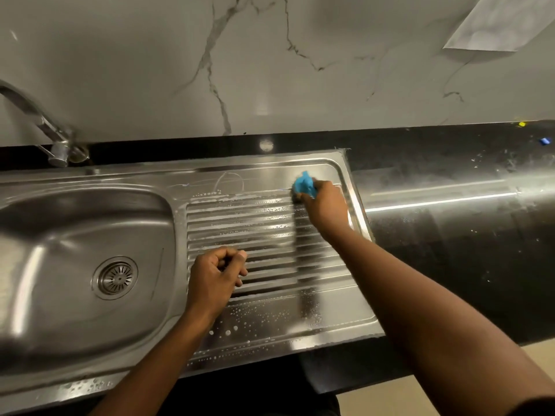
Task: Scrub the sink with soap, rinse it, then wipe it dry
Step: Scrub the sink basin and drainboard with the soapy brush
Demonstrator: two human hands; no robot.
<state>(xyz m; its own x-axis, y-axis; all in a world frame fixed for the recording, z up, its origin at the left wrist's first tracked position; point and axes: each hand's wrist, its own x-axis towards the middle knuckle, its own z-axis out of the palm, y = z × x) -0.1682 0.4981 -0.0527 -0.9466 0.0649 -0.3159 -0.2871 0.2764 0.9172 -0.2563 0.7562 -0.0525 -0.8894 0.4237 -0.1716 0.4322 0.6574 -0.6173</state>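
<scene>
A stainless steel sink fills the lower left, with a deep basin [60, 235] and a round drain [115, 277]. To its right lies the ribbed drainboard [258, 217], wet and dotted with soap bubbles. My right hand [326, 205] presses a blue cloth [304, 184] against the drainboard's far right corner. My left hand [214, 274] hovers over the ribs near the basin's edge, its fingers curled into a loose fist with nothing visible in it.
A chrome tap [45, 127] rises at the far left behind the basin. A black countertop [450, 250] with white specks runs to the right of the sink. A marble-patterned wall [270, 70] stands behind. A small blue object [544, 141] lies at the far right.
</scene>
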